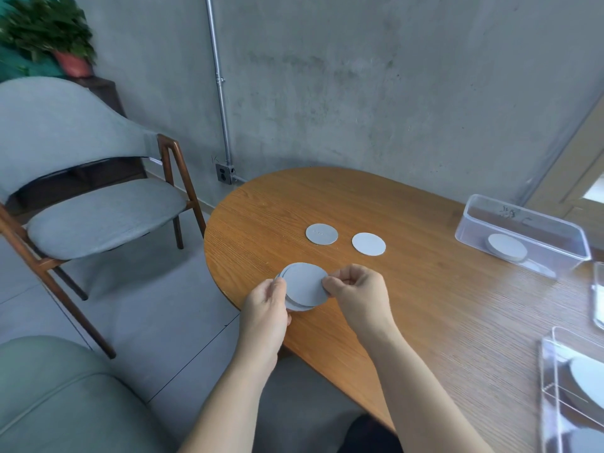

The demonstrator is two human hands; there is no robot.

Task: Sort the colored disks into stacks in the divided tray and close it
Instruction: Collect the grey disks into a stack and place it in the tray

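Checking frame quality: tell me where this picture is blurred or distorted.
Head view: the potted plant and the divided tray at the edges are smeared; the wall pipe bows from lens distortion; the left hand, right hand and the disk stack they hold are sharp.

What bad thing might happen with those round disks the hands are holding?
1. The stack of disks looks uneven, with its disks fanned out. The left hand grips one side and the right hand pinches the other, so a disk might slip out.
2. The stack is near the rounded edge of the table, so a dropped disk could roll off onto the floor.
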